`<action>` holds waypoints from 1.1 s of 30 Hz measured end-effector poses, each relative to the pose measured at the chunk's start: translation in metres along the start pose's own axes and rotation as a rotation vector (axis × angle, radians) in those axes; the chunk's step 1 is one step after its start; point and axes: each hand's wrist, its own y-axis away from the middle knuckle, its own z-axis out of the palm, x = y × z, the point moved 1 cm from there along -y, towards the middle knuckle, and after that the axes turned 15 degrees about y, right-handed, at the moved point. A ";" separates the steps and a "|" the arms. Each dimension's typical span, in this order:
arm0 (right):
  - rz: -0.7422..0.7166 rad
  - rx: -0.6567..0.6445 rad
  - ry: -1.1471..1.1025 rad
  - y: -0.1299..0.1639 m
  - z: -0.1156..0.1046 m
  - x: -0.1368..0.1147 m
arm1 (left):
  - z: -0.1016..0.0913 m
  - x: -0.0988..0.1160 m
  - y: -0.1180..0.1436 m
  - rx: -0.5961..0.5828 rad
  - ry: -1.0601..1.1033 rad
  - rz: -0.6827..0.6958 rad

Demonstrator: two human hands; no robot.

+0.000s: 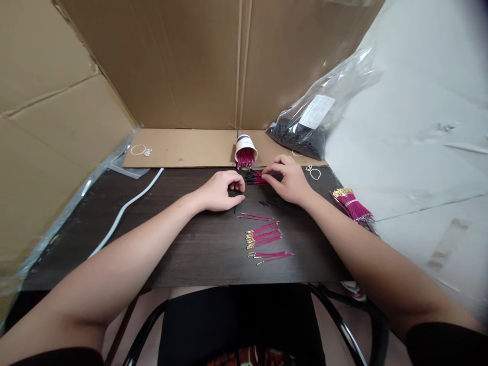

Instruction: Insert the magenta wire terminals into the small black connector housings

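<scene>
Where the dark wooden table (183, 249) meets the cardboard walls (171, 61), the work area is closed in at the back and on the left, while its near edge is left open above a black chair frame (343, 325). A flat cardboard sheet (183, 147) is laid along the far edge, and a white cable (125, 206) is run across the left part of the tabletop. The right edge is crowded by a clear plastic bag of black parts (305, 129) and a tied bundle of pink wires (353, 203). Open tabletop is left mainly on the left and in front of the forearms.

The left hand (219, 190) is curled, its fingers closed around a small dark piece that cannot be made out clearly. The right hand (292, 180) is laid palm down, its fingertips pinched on a small cluster of pink wires with black sleeves (254, 178), which lies between the two hands, just in front of a tipped paper cup (245, 150) filled with more pink wires. Nearer the body, loose pink wires with gold tips (265, 239) are spread in small groups, apart from both hands. Small black sleeves (267, 203) are scattered beside the right wrist.
</scene>
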 end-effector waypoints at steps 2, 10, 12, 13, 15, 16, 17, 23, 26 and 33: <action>-0.011 -0.003 -0.009 0.001 0.003 0.000 | 0.000 -0.002 0.000 -0.004 -0.006 0.000; 0.004 -0.071 -0.016 0.000 0.005 -0.001 | 0.002 -0.003 0.001 -0.018 -0.014 -0.033; 0.008 -0.078 -0.007 0.001 0.004 0.001 | 0.002 -0.003 0.001 -0.020 -0.017 -0.031; 0.010 -0.088 0.005 0.001 0.004 0.002 | 0.002 -0.003 0.001 -0.020 -0.019 -0.033; 0.013 -0.120 0.045 0.002 0.003 0.004 | 0.002 -0.003 0.000 -0.024 -0.021 -0.039; 0.012 -0.143 0.069 0.003 0.003 0.006 | 0.002 -0.003 0.000 -0.024 -0.020 -0.041; 0.009 -0.171 0.093 0.004 0.003 0.007 | 0.002 -0.003 0.000 -0.025 -0.020 -0.041; 0.006 -0.268 0.192 0.007 0.006 0.009 | 0.003 -0.003 0.000 -0.025 -0.022 -0.034; -0.006 -0.277 0.174 0.006 0.007 0.010 | 0.002 -0.003 0.000 -0.027 -0.024 -0.038; -0.024 -0.273 0.092 0.005 0.008 0.008 | 0.002 -0.003 0.001 -0.028 -0.021 -0.047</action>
